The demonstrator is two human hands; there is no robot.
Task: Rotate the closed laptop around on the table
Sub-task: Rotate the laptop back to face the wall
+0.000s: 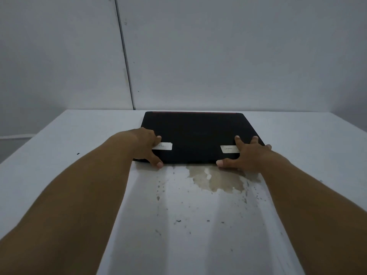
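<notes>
A closed black laptop (196,133) with a red strip along its far edge lies flat near the far edge of the white table (198,225). Two white stickers sit on its lid near the front corners. My left hand (148,144) grips the front left corner, fingers on the lid over the left sticker and thumb against the front edge. My right hand (245,155) grips the front right corner the same way, fingers spread on the lid, thumb at the front edge.
A brownish stain (214,179) and dark specks mark the table just in front of the laptop. A grey panelled wall (218,56) rises right behind the table's far edge. The table's left edge drops off at the left.
</notes>
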